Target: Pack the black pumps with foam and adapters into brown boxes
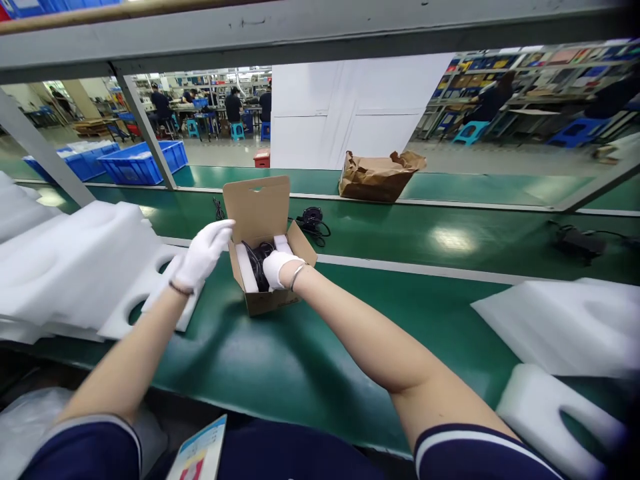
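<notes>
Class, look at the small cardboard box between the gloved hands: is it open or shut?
Open. The cardboard box has its lid flap standing upright, and the right hand reaches inside onto black cable and white foam.

one open cardboard box (260,267), two gloved hands (203,257), two blue crates (145,162)

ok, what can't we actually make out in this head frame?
- Black item in the cardboard box: the right hand and white foam hide most of it.
- Right hand grip: fingers sunk inside the box.
- Black corded part behind the box: too small to identify.
- Booklet: cut off by bottom edge.
- Left hand rests at the flap edge; contact unclear.
</notes>
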A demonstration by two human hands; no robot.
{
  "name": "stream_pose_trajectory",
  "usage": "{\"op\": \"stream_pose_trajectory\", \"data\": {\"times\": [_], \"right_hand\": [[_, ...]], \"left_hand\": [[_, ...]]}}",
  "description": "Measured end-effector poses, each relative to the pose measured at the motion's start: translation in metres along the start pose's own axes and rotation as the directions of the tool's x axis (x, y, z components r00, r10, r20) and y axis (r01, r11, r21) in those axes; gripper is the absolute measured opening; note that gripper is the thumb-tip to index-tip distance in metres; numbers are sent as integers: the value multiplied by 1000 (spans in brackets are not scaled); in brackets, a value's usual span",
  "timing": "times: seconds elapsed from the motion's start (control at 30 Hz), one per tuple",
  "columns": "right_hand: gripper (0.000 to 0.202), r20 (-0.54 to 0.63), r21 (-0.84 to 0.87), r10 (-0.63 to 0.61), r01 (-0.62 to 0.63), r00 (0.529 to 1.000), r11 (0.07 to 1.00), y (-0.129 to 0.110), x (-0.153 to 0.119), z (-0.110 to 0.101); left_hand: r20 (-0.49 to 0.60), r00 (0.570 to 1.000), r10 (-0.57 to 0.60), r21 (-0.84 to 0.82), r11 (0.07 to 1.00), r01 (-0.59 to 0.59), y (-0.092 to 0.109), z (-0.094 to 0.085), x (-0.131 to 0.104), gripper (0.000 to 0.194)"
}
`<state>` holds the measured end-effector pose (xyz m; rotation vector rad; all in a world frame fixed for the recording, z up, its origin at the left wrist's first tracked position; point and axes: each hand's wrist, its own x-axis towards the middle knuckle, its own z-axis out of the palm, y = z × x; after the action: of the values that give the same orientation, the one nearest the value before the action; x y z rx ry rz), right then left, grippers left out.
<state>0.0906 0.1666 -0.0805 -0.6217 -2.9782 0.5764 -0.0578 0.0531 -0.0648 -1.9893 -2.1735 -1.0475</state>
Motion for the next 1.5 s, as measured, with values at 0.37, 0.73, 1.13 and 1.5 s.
{"op": "stream_pose_trajectory", "data": {"times": [0.37,0.73,1.13,1.5], "right_hand": [[33,-240,267,67,0,969,964,57,-64,-42],[42,-442,679,171,204,880,705,99,10,23],[76,-583,432,-72,384,809,816,83,-91,53],[58,-786,383,119,326,607,864,70,-84,101]], "left_hand": [[387,846,367,208,859,-468,32,56,-17,67],[142,960,241,-362,915,-176,15,67,-42,62],[-48,898,-438,-799,556,228,40,66,-78,93],[-437,899,-8,-337,929,-155,4,116,-105,58]]}}
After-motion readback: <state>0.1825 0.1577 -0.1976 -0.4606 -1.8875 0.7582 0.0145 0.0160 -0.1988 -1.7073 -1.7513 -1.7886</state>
